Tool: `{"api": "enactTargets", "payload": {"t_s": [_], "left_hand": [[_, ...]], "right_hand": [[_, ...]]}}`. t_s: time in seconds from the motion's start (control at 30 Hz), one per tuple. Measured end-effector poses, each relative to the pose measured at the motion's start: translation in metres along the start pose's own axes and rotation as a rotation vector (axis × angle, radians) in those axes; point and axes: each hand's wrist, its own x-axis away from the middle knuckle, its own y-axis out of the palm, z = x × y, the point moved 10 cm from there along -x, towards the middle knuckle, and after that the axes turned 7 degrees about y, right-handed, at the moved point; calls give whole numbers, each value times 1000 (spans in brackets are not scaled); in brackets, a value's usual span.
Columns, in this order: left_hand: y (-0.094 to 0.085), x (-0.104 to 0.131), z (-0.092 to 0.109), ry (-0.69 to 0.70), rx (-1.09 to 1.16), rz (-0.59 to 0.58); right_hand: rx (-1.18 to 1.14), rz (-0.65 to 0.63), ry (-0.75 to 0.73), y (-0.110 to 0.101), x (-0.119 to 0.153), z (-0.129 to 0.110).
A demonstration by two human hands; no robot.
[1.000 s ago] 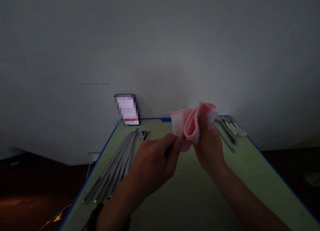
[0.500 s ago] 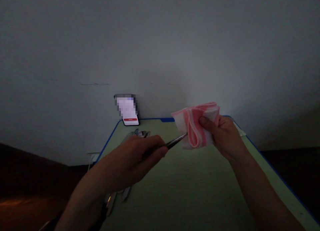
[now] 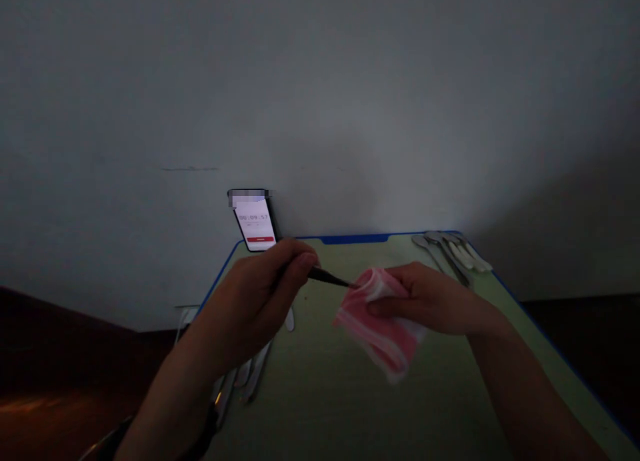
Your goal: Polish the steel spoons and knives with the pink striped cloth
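My left hand (image 3: 267,288) pinches a slim metal piece of cutlery (image 3: 330,276) between thumb and fingers. Most of it is hidden in the hand, so its kind cannot be told. Its far end reaches right and touches the upper left edge of a folded pink and white cloth (image 3: 383,328). The cloth is gripped by my right hand (image 3: 430,298), thumb on the near side, and one corner hangs down above the table. Both hands are in the air over the table.
On the pale green, blue-edged table (image 3: 330,408), spoons and other cutlery (image 3: 445,251) lie at the far right. Several metal utensils (image 3: 245,374) lie at the left, partly under my left forearm. A lit phone (image 3: 255,221) leans on the wall (image 3: 400,114) behind.
The cloth and my right hand have moved down, uncovering the cutlery at the far right. The cloth has turned in the grip. My left hand has shifted slightly left and up with the utensil.
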Motion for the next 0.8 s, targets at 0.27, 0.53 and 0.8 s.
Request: {"api": "enactTargets", "payload": {"t_s": [0.27, 0.53, 0.8], "left_hand": [[32, 8, 4, 90, -114, -358], [29, 5, 5, 79, -116, -312], [26, -3, 7, 29, -201, -165]], "right_hand": [[228, 228, -42, -16, 2, -7], [-155, 672, -98, -58, 10, 0], [-1070, 703, -199, -20, -18, 30]]}}
